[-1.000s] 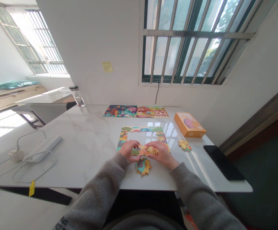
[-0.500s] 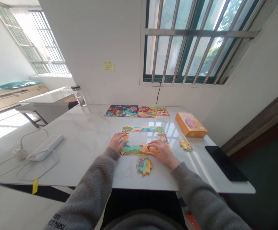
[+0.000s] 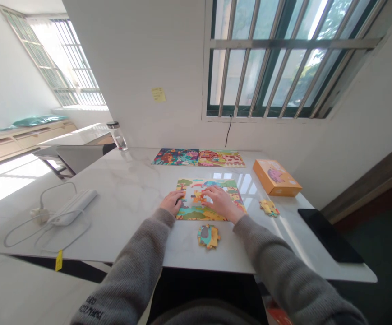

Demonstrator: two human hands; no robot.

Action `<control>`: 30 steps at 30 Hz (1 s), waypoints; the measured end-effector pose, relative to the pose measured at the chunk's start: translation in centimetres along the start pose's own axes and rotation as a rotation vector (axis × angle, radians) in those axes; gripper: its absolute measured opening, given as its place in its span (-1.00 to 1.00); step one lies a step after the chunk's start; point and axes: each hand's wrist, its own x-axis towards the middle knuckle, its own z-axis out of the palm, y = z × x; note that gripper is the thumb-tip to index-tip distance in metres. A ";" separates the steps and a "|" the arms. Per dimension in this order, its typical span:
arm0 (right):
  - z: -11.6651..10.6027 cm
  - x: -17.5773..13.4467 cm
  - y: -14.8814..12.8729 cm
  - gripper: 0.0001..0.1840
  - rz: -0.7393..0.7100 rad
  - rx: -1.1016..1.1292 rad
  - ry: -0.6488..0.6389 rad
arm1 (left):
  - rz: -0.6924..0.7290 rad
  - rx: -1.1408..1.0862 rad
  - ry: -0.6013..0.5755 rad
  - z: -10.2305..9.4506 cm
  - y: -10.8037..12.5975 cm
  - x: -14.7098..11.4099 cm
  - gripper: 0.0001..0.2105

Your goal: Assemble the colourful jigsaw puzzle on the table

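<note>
A partly assembled jigsaw puzzle (image 3: 192, 214) lies on the white table, its colourful border surrounding a bare middle. My left hand (image 3: 171, 201) rests at its left edge, fingers stretched out onto the border. Inside the border, my right hand (image 3: 221, 203) pinches an orange-yellow puzzle piece (image 3: 197, 197) between thumb and fingers. Whether that is one piece or two joined ones I cannot tell. Close to me, just below the puzzle, sits a small stack of loose pieces (image 3: 208, 237). Another small pile of pieces (image 3: 269, 208) lies to the right.
Two picture sheets (image 3: 199, 157) lie along the wall. An orange box (image 3: 277, 177) and a black tablet-like slab (image 3: 329, 234) are on the right. At left are a power strip (image 3: 77, 207) with a looping cable and a clear bottle (image 3: 117, 135).
My right hand has moved up and left from the puzzle's lower border into its middle, bringing the orange-yellow piece there. The left hand stays at the left edge. The view has shifted slightly.
</note>
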 end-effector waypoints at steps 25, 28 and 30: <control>4.1 5.4 0.3 -0.73 0.034 -0.097 -0.136 | -0.053 0.069 -0.172 -2.0 3.1 -0.3 -0.57; 4.1 5.3 0.3 -0.72 0.033 -0.096 -0.147 | -0.086 0.083 -0.191 -2.2 3.6 -0.2 -0.56; 4.2 5.3 0.4 -0.71 0.026 -0.092 -0.148 | -0.098 0.091 -0.206 -2.2 3.9 -0.2 -0.55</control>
